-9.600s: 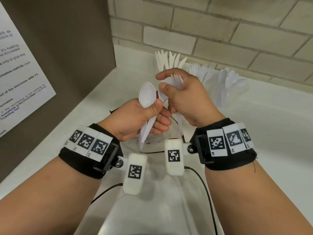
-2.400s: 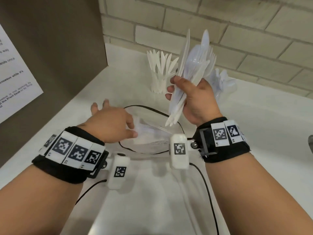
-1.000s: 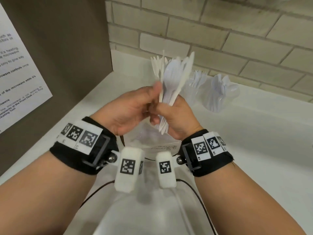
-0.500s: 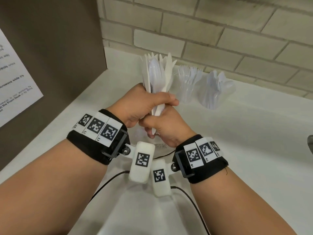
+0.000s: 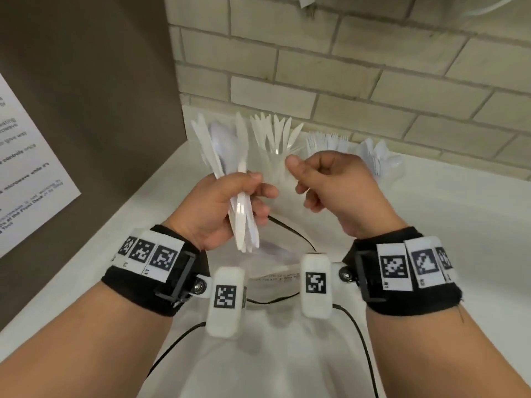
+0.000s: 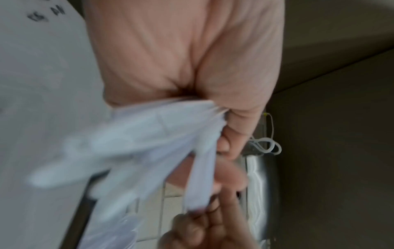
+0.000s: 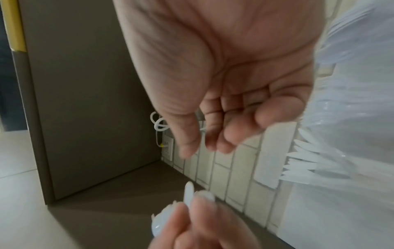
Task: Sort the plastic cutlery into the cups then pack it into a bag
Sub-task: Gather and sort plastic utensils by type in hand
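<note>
My left hand point(image 5: 247, 196) grips a bundle of white plastic cutlery point(image 5: 227, 156) upright above the white counter, with spoons and knives showing in it. In the left wrist view the bundle point(image 6: 149, 143) is blurred against my palm. My right hand point(image 5: 301, 179) hovers just to its right, with its fingers loosely curled and nothing in them point(image 7: 230, 121). A clear plastic bag point(image 5: 275, 265) lies on the counter below both hands. Behind them stand three clear cups: knives point(image 5: 275, 133), forks point(image 5: 327, 139) and spoons point(image 5: 379, 156).
A brown panel point(image 5: 100, 110) with a paper notice point(image 5: 26, 168) walls off the left side. A tiled brick wall point(image 5: 344, 67) runs close behind the cups. A black cable point(image 5: 290, 231) loops round the bag. The white counter point(image 5: 445, 239) stretches to the right.
Both hands held the bundle together half a second ago. Now my right hand has let go and moved right, and my left hand alone holds the bundle, shifted left.
</note>
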